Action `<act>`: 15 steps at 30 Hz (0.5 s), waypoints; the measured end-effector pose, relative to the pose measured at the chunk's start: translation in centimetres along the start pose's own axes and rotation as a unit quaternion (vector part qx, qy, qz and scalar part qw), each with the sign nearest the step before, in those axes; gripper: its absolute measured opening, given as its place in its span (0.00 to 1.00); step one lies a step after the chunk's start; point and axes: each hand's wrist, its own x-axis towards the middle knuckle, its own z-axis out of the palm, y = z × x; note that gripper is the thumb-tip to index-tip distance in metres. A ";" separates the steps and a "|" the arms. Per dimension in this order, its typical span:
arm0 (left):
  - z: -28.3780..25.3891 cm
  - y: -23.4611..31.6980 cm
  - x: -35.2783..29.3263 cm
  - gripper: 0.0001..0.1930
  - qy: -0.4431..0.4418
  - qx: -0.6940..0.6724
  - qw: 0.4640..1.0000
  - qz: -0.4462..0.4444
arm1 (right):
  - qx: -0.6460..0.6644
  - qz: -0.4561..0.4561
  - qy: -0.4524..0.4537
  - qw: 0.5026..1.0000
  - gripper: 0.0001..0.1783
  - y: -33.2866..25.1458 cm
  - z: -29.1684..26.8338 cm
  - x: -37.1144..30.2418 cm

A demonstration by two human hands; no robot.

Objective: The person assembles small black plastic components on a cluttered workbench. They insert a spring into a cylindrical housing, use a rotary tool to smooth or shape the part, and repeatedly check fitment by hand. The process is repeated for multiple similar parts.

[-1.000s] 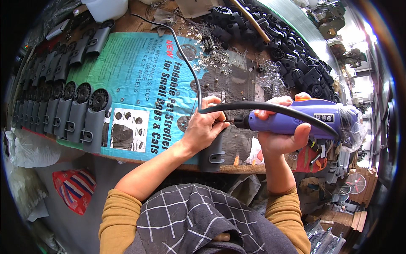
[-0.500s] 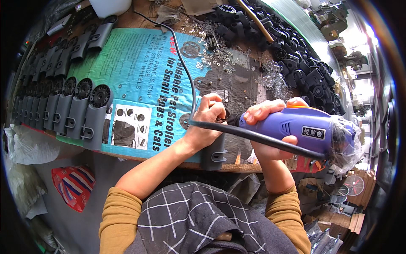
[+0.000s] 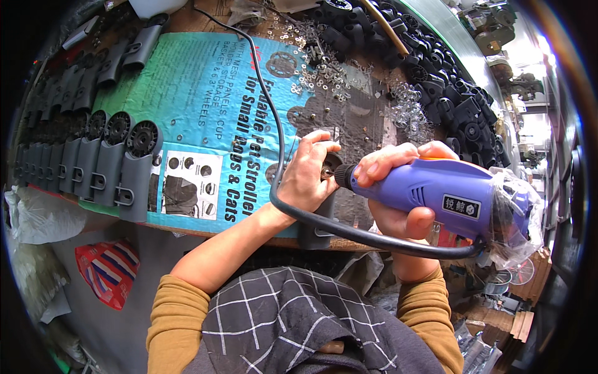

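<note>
1. Nearest the camera, a checked grey apron (image 3: 293, 324) covers the person's front, with mustard sleeves (image 3: 177, 311) on both arms.
2. The right hand (image 3: 398, 199) is wrapped firmly around a purple electric screwdriver (image 3: 448, 196), fingers curled over its body and thumb underneath; the tool's rear end is bagged in clear plastic (image 3: 514, 212).
3. A black power cord (image 3: 349, 232) loops from the tool's back, passes under the left wrist and runs up across the bench.
4. The left hand (image 3: 308, 177) has its fingers closed narrowly around a dark grey plastic wheel bracket (image 3: 317, 221) that stands at the bench's near edge, steadying it right at the tool's black nose (image 3: 344, 176), which touches the part between the fingers.
5. Both hands work over a teal printed cardboard sheet (image 3: 205, 93) spread on the bench.
6. To the left, finished grey brackets with wheels (image 3: 134, 162) lie in a row on that sheet.
7. Farther off, small metal washers (image 3: 324, 71) are scattered, and a heap of black caster wheels (image 3: 448, 93) fills the far right.
</note>
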 end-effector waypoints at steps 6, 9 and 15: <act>0.1 0.2 0.0 0.25 0.021 0.014 1.000 0.001 | -0.017 0.009 -0.016 1.000 0.50 0.7 -0.2 1.0; 0.1 0.2 0.1 0.24 0.023 0.014 1.000 -0.004 | 0.003 -0.001 -0.050 0.999 0.49 1.2 -0.7 1.7; 0.0 -0.1 0.2 0.24 0.022 0.016 0.999 0.019 | 0.014 -0.022 -0.112 0.993 0.43 1.5 -1.4 1.5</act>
